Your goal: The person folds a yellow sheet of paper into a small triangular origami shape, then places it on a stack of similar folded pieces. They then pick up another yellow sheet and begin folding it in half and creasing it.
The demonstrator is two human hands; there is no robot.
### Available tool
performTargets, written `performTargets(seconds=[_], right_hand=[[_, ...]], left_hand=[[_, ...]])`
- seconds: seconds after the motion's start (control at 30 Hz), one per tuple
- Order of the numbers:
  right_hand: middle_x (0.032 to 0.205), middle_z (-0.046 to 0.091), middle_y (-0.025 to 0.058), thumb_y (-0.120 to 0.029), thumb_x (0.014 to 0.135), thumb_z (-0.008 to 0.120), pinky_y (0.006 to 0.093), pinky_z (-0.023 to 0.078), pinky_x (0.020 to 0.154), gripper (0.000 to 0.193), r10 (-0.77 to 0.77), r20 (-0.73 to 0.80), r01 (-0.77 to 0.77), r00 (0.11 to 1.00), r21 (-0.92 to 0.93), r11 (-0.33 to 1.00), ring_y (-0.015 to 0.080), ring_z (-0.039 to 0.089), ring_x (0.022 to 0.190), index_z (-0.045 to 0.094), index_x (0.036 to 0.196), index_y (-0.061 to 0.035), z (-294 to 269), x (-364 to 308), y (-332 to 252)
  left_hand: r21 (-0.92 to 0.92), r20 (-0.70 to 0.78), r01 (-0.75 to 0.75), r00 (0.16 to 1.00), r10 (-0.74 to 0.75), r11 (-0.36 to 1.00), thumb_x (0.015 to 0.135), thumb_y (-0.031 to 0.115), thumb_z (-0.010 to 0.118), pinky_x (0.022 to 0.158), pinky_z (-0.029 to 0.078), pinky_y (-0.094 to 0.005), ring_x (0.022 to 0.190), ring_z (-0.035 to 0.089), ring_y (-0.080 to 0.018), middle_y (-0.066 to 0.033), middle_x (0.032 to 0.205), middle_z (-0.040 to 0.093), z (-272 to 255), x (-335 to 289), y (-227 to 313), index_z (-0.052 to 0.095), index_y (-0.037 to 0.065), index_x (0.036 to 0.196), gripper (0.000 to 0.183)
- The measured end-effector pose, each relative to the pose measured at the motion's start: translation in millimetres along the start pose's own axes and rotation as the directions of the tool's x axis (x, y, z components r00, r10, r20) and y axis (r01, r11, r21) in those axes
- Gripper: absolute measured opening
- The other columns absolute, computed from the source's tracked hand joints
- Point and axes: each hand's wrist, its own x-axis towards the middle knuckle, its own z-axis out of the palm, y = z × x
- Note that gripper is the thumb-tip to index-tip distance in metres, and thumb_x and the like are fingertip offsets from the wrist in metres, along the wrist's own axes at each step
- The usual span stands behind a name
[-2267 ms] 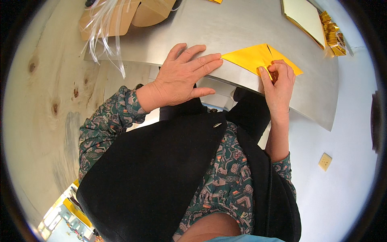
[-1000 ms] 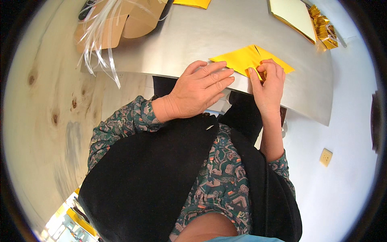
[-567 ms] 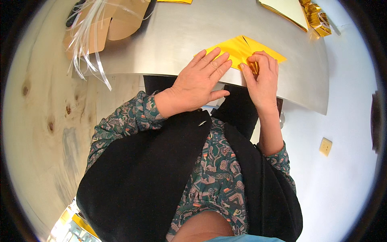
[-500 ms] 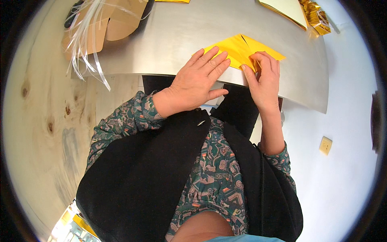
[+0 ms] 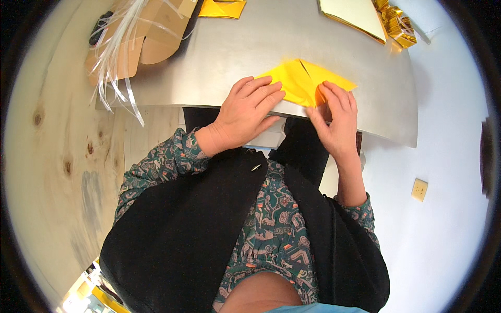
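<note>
Head view: we have a folded yellow paper (image 5: pixel 289 78) on the metal table (image 5: pixel 250 52), close against its near edge. Our left hand (image 5: pixel 242 112) is open, fingers loosely together, tips resting on the paper's left part. Our right hand (image 5: pixel 339 117) is half curled at the near right side, thumb and forefinger parted around a darker orange fold; we cannot tell whether it grips.

For a clean crease, we would judge it best to keep the left fingers flat and steady, line up the layers at the right hand, then press from the fold outward without dragging.

The near edge leaves our thumbs little support, so sliding the paper slightly inward should help. Metal surface stretches beyond it to a second yellow paper (image 5: pixel 222 8), a cream pad (image 5: pixel 355 13) and a gold bundle (image 5: pixel 401 28). Leftward, white ribbons (image 5: pixel 112 57) trail over a cardboard box (image 5: pixel 164 39), well apart from us.
</note>
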Motion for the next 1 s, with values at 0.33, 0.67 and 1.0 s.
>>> performTargets(seconds=[0.33,0.67,1.0], right_hand=[[0.109,0.074,0.0082,-0.007,0.094,0.070,0.0546,0.028,0.123,0.020,-0.089,-0.042,0.095,0.995,0.174,0.980,0.0285,0.069,0.113,0.073,0.114,-0.0079,-24,-4,-3],[0.117,0.067,0.0150,-0.006,0.095,0.061,0.0365,0.053,0.093,0.029,0.108,0.126,-0.137,0.986,0.250,0.959,0.0278,0.066,0.104,0.068,0.124,-0.0037,-22,50,17],[0.124,0.065,0.0161,-0.010,0.092,0.067,0.0486,0.047,0.104,0.030,-0.098,-0.129,0.105,0.987,0.048,0.993,0.0367,0.061,0.116,0.067,0.121,-0.0043,0,22,5]], left_hand=[[-0.330,-0.048,0.041,0.997,-0.060,0.943,0.091,0.010,0.076,0.089,0.053,-0.0333,0.089,0.067,-0.0182,-0.0054,0.097,0.072,-30,12,-9,0.075,0.008,0.112,0.021],[0.001,-0.075,0.192,0.979,-0.192,0.981,0.089,0.012,0.072,0.104,0.047,-0.0467,0.114,0.058,-0.0354,-0.0104,0.115,0.069,-6,60,-29,0.069,0.011,0.124,0.035],[-0.145,-0.093,0.095,0.990,-0.109,0.985,0.085,0.023,0.080,0.113,0.044,-0.0457,0.131,0.053,-0.0380,-0.0165,0.137,0.059,32,51,19,0.063,0.001,0.128,0.052]])
